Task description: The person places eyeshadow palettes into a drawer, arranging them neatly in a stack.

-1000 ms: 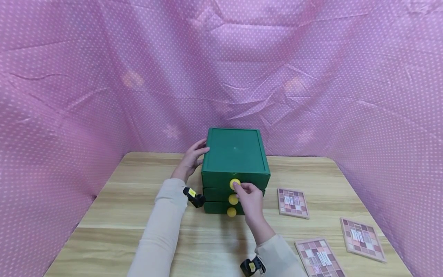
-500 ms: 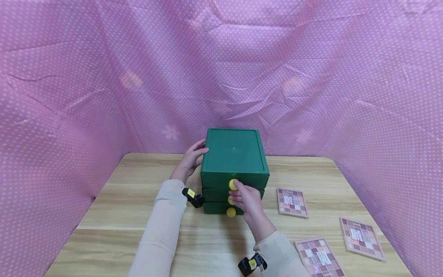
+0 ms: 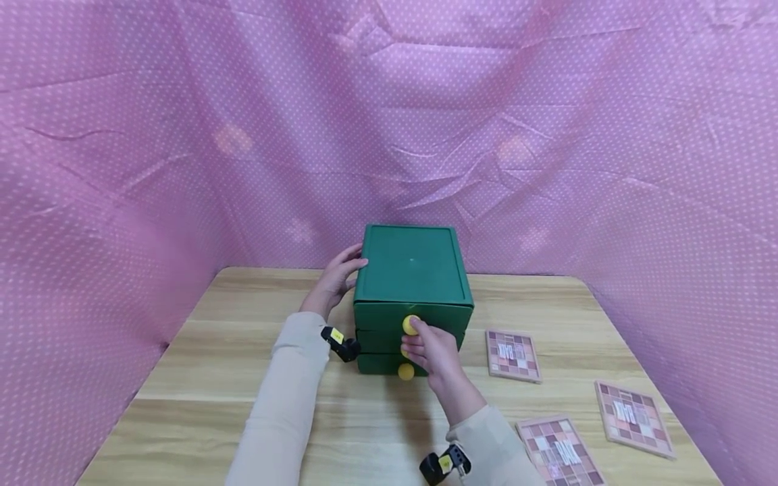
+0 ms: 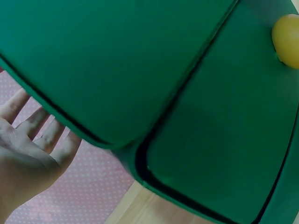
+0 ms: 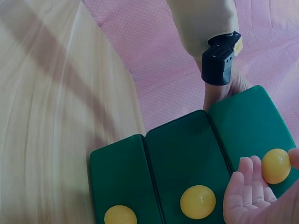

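Observation:
A green three-drawer box [image 3: 413, 266] stands on the table, with a round yellow knob on each drawer front. My right hand [image 3: 440, 354] pinches the top knob [image 3: 410, 325] between thumb and forefinger; its other fingers lie below, over the middle knob [image 5: 198, 202]. In the left wrist view a narrow dark gap runs between the box's top and the top drawer front [image 4: 210, 140]. My left hand [image 3: 331, 285] rests against the box's left side, fingers extended and thumb at the top edge. The bottom knob [image 3: 406, 372] shows below the right hand.
Right of the box lie three flat pink checkered palettes: one close by [image 3: 513, 356], one at the front [image 3: 560, 451] and one near the table's right edge [image 3: 634, 418]. Pink dotted cloth [image 3: 389, 121] hangs around the wooden table [image 3: 200, 378].
My right hand has shifted its grip on the top knob, its other fingers dropping over the middle knob. A thin line now shows above the top drawer front. The left hand stays put.

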Motion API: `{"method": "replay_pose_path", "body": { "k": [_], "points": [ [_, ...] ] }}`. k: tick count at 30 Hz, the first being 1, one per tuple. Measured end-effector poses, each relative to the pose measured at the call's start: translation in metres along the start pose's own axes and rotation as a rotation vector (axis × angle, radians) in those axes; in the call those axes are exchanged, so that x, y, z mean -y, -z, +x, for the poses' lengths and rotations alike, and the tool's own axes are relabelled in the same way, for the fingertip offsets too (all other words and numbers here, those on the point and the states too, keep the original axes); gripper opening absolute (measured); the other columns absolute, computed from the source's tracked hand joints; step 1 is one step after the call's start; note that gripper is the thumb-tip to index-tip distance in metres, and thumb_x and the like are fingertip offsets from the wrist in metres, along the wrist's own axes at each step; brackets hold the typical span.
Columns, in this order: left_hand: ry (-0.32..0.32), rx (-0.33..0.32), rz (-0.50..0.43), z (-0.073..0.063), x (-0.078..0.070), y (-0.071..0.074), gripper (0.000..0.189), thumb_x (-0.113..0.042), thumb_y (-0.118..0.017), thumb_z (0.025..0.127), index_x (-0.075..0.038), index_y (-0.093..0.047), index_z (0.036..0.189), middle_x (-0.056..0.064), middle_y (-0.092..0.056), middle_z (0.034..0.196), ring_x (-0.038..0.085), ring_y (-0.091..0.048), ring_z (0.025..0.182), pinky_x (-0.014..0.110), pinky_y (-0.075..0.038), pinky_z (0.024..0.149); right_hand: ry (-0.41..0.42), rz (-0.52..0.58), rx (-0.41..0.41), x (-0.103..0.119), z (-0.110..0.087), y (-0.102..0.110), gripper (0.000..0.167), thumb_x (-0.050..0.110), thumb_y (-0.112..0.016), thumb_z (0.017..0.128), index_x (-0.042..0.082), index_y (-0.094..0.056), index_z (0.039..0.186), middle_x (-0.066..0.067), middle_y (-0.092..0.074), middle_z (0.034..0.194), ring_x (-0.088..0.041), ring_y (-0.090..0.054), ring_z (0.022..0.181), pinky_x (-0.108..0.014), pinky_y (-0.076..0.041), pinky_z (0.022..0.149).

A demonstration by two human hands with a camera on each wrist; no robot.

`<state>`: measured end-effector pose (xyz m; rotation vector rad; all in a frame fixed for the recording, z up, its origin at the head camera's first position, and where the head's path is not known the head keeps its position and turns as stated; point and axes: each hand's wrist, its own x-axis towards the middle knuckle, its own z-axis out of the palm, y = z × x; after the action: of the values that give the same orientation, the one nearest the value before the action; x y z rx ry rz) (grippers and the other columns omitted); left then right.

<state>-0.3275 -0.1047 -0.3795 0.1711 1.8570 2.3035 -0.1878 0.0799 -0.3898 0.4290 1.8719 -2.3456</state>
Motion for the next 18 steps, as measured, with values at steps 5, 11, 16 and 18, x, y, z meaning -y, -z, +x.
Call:
{"method": "replay_pose_path", "body": {
  "k": [5, 11, 16, 18],
  "points": [
    [0.004, 0.006, 0.006, -0.002, -0.002, -0.001, 0.054, -0.017, -0.06, 0.081, -0.013, -0.038, 0.13, 0.006, -0.035, 0.13, 0.021, -0.033, 0.117, 0.04, -0.033, 0.091, -0.007, 0.014, 0.02, -0.001, -0.006, 0.003, 0.044, 0.032, -0.06, 0.079, -0.006, -0.051, 0.101, -0.009, -0.062, 0.075, -0.016, -0.06, 0.069, -0.03, -0.048, 0.07],
    [0.01, 0.01, 0.004, -0.003, -0.003, -0.001, 0.054, -0.016, -0.059, 0.081, -0.013, -0.038, 0.13, 0.006, -0.035, 0.131, 0.02, -0.032, 0.118, 0.04, -0.033, 0.09, -0.012, 0.024, 0.038, -0.005, -0.013, 0.006, 0.044, 0.033, -0.06, 0.079, -0.005, -0.052, 0.099, -0.008, -0.062, 0.076, -0.016, -0.059, 0.068, -0.028, -0.048, 0.068],
    [0.007, 0.012, 0.004, -0.002, -0.004, 0.0, 0.053, -0.016, -0.059, 0.081, -0.013, -0.039, 0.13, 0.005, -0.035, 0.13, 0.019, -0.032, 0.117, 0.039, -0.034, 0.09, -0.02, 0.014, 0.047, -0.005, -0.019, 0.007, 0.045, 0.033, -0.06, 0.079, -0.005, -0.052, 0.101, -0.01, -0.062, 0.08, -0.016, -0.059, 0.07, -0.03, -0.047, 0.072],
    [0.004, 0.017, 0.006, -0.002, -0.004, 0.0, 0.053, -0.016, -0.059, 0.081, -0.013, -0.038, 0.13, 0.005, -0.034, 0.131, 0.02, -0.032, 0.117, 0.039, -0.034, 0.09, -0.025, 0.008, 0.049, -0.005, -0.021, 0.007, 0.047, 0.034, -0.06, 0.078, -0.005, -0.051, 0.102, -0.01, -0.062, 0.081, -0.017, -0.059, 0.071, -0.03, -0.047, 0.072]
  ]
}}
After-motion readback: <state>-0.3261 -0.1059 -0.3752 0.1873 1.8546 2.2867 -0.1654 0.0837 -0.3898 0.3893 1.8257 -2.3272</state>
